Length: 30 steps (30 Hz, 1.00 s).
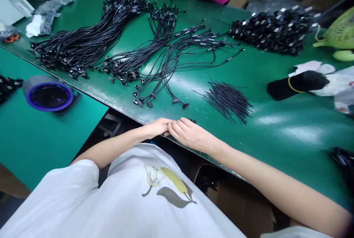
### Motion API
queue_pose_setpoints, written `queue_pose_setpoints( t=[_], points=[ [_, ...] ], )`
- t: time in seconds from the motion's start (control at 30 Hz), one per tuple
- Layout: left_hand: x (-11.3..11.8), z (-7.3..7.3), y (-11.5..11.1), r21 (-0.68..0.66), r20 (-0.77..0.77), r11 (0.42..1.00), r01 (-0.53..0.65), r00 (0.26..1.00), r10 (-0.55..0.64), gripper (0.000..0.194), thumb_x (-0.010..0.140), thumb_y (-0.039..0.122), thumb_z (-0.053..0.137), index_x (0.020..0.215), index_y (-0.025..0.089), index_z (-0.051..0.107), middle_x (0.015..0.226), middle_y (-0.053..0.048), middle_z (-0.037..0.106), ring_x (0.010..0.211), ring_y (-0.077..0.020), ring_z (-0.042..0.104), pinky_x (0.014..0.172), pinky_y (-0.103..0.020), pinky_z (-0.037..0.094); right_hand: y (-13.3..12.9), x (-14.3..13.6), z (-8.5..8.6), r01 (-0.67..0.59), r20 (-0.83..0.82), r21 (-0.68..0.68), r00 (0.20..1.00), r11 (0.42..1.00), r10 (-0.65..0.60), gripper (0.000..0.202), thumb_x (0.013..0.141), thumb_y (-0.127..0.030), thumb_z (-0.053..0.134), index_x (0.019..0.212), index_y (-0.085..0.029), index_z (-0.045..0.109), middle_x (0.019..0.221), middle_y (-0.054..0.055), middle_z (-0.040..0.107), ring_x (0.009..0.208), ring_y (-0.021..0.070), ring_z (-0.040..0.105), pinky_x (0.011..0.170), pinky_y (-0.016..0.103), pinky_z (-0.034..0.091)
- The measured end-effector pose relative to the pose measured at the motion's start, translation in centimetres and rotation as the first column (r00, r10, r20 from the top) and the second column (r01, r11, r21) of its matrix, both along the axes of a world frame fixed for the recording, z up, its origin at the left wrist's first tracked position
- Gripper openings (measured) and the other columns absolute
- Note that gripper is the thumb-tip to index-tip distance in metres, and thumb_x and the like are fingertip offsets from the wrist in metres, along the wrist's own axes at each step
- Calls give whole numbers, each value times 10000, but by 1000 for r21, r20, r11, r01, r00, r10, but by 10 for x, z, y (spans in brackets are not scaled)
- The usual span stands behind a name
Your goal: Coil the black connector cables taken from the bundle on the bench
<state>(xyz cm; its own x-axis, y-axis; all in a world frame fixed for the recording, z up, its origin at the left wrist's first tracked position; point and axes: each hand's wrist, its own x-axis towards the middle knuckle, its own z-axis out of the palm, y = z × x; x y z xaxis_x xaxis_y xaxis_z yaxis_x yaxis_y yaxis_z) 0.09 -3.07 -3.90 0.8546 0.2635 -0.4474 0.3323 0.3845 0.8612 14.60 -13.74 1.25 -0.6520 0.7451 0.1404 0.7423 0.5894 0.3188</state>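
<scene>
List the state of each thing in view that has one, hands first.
Left hand: closed on a mostly covered dark item.
Right hand: curled over that dark item.
Black connector cables: loose, overlapping in bunches.
Thin black strips: loose, piled.
Thick black bundle: bound by a yellow band.
Black-and-silver pieces: heaped.
Clear plastic bags: crumpled.

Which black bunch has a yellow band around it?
The tight bundle on the right, beside the white plastic. A yellow band wraps it; the loose strips and long cables show none.
</scene>
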Motion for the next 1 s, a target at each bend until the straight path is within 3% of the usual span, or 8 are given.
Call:
queue_pose_setpoints(
  t=[0.2, 0.4, 0.6, 0.8, 0.9, 1.0],
  points=[
    [-5, 6, 6, -137, -20, 990, 32, 999, -35, 192, 648, 302, 668, 705, 146, 573, 540, 60, 439, 470, -51, 352, 470, -200, 257, 1, -17, 18, 35, 175, -11, 984, 999, -33, 335, 911, -15, 347, 865, -98, 669, 727, 89, 532, 672, 209, 428, 605, 362, 292],
    [-7, 6, 3, -129, -103, 990, 64, 992, -77, 105, 628, 208, 589, 602, 160, 500, 514, 53, 440, 460, -60, 376, 458, -199, 279, 6, -20, 11, -39, 222, -110, 973, 993, 63, 323, 867, -16, 371, 856, -105, 681, 707, 103, 507, 671, 234, 400, 565, 363, 259],
    [-1, 16, -1, -3, -96, 1000, 28, 995, -29, 69, 696, 181, 522, 630, 162, 521, 545, 46, 476, 503, -71, 408, 484, -199, 324, 6, -20, 7, 184, 194, -134, 969, 974, -156, 259, 820, 0, 409, 710, -134, 601, 622, 73, 428, 607, 218, 365, 511, 337, 201],
    [2, 16, -1, 16, -140, 994, 105, 985, -102, 74, 675, 141, 496, 608, 158, 522, 572, 34, 498, 486, -77, 413, 478, -215, 344, 2, -20, 6, 199, 152, -260, 975, 945, -164, 211, 808, -10, 428, 752, -123, 597, 654, 93, 505, 625, 216, 438, 502, 323, 195],
    [0, 19, -1, 49, -158, 991, 128, 980, -119, 69, 684, 142, 491, 641, 156, 543, 621, 9, 537, 515, -98, 453, 526, -249, 398, 7, -13, 4, 275, 66, -389, 960, 879, -272, 159, 841, -75, 452, 787, -131, 591, 689, 91, 570, 595, 191, 466, 505, 309, 186],
    [2, 26, -2, 170, -123, 984, 60, 992, -39, 298, 685, 114, 500, 955, 159, 620, 943, -58, 640, 815, -168, 586, 774, -317, 474, 18, -5, 0, 440, -60, -429, 858, 789, -511, 184, 896, -152, 423, 804, -144, 582, 734, 83, 608, 597, 164, 486, 526, 296, 202]
  ],
)
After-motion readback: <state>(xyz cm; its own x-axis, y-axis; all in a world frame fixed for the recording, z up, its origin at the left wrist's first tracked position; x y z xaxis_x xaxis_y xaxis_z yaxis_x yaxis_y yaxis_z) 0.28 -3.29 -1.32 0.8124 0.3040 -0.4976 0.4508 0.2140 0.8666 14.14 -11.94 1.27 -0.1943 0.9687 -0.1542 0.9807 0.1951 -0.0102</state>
